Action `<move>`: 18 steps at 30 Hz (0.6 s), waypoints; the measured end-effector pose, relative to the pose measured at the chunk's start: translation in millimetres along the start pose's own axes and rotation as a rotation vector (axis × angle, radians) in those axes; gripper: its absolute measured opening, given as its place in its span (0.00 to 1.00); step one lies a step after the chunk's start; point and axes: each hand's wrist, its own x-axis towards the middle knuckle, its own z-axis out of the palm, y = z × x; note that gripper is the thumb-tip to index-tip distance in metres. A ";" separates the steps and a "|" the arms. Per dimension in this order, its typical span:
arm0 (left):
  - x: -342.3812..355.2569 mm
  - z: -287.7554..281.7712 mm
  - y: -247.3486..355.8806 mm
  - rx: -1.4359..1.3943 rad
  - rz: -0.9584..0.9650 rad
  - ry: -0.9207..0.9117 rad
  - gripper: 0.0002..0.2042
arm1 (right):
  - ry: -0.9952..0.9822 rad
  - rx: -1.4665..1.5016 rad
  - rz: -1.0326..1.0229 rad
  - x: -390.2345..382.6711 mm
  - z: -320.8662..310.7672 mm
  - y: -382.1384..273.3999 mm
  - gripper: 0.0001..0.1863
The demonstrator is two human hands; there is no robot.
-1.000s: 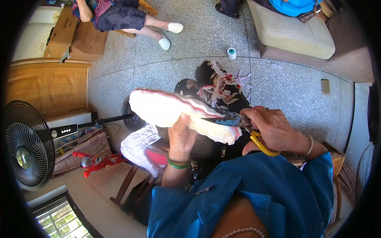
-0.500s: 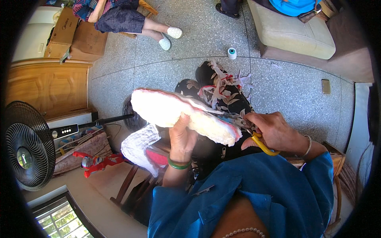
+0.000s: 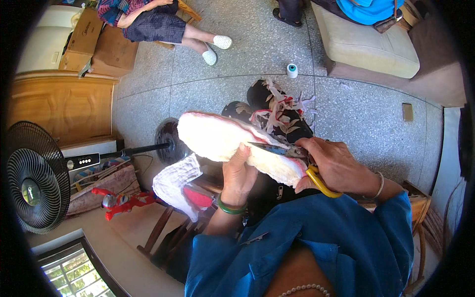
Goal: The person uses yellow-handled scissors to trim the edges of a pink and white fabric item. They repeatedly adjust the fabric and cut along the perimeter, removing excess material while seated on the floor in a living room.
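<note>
A long white fluffy sole-shaped pad (image 3: 213, 138), with a thin red layer showing along its far edge, lies above my lap. My left hand (image 3: 238, 175) is closed on its near edge, thumb on top and fingers underneath. My right hand (image 3: 339, 166) grips scissors with yellow handles (image 3: 320, 183). The dark blades (image 3: 272, 147) reach leftward over the pad's right part, along its layered edge. How far apart the blades are, I cannot make out. White and red fabric scraps (image 3: 279, 106) rest on my dark patterned trousers (image 3: 257, 94).
Left of my lap, a white quilted piece with red (image 3: 175, 180) lies on a wooden chair (image 3: 161, 230). A black fan (image 3: 32, 183) and a red toy figure (image 3: 123, 203) are further left. A thread spool (image 3: 292, 71) stands on the floor. Ahead are a seated person (image 3: 158, 24) and a sofa (image 3: 366, 44).
Both hands are still on the pad and scissors. The pad and my left hand have shifted slightly right, and the blades now reach further left across the pad.
</note>
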 end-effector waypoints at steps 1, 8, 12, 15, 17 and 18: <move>-0.2 -0.5 -0.2 -0.005 0.006 0.006 0.22 | 0.006 0.005 -0.003 0.0 0.7 -0.6 0.37; -4.0 7.3 -1.8 -0.045 0.027 0.069 0.18 | -0.013 0.013 0.001 -2.6 5.3 1.1 0.34; -4.2 6.7 -1.7 -0.051 0.012 0.032 0.22 | 0.001 0.008 0.012 -6.5 10.7 5.1 0.33; -3.9 -4.2 -5.1 -0.038 -0.010 0.017 0.23 | -0.017 0.060 0.031 -8.1 12.0 4.2 0.34; -4.5 -5.4 -6.8 -0.033 -0.015 0.025 0.23 | 0.010 0.056 0.020 -8.3 12.5 1.2 0.37; -5.3 -4.2 -9.3 -0.030 -0.011 0.036 0.23 | 0.046 0.030 -0.003 -7.7 13.4 -1.1 0.40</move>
